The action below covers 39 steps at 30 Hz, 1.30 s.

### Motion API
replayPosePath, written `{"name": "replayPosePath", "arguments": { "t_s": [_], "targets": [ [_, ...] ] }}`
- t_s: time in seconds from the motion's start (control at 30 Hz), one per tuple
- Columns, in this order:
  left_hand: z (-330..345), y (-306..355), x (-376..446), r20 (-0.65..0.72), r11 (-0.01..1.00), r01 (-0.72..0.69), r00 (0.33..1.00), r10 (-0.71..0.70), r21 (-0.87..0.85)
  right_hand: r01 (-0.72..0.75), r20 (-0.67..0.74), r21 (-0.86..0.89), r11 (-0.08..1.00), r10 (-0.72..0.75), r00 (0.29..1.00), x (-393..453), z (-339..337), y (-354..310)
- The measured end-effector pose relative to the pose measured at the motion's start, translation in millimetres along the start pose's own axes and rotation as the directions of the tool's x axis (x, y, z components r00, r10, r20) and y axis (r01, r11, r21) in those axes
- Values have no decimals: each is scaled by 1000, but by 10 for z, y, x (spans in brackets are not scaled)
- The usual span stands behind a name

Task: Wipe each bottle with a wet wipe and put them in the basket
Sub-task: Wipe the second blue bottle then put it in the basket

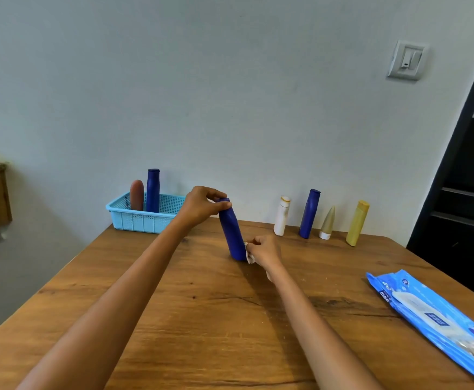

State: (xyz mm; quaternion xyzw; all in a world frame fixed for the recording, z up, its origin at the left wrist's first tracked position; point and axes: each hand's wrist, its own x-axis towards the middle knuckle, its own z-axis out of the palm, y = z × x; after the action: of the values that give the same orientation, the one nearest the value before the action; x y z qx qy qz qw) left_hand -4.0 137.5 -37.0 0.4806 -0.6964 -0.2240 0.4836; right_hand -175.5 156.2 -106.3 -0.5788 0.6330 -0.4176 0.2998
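Observation:
A dark blue bottle (232,233) stands on the wooden table (202,319), slightly tilted. My left hand (203,205) pinches its cap from above. My right hand (265,250) grips a crumpled white wet wipe (249,256) and presses it against the bottle's lower right side. The light blue basket (143,219) sits at the table's far left corner and holds a brown bottle (136,195) and another dark blue bottle (152,190).
Along the far edge by the wall stand a white bottle (281,216), a dark blue bottle (309,213), a small beige tube (327,223) and a yellow bottle (357,223). A blue wet wipe pack (433,319) lies at the right.

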Motion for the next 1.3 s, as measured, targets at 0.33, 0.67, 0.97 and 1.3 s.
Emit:
{"name": "replayPosePath", "arguments": {
  "t_s": [0.33, 0.67, 0.97, 1.3],
  "targets": [
    [-141, 2, -17, 167, 989, -100, 983, 81, 113, 175, -47, 295, 939, -169, 984, -63, 51, -350],
    [-139, 20, -20, 202, 984, -142, 972, 119, 107, 56, -50, 155, 986, -49, 998, -55, 45, -216],
    [-135, 34, -31, 152, 985, -133, 982, 116, 106, 298, -170, 293, 909, -257, 951, -152, 50, -466],
    [-103, 7, 16, 52, 990, -80, 996, 75, 116, 404, -207, 236, 884, -361, 909, -149, 106, -504]
  ]
}}
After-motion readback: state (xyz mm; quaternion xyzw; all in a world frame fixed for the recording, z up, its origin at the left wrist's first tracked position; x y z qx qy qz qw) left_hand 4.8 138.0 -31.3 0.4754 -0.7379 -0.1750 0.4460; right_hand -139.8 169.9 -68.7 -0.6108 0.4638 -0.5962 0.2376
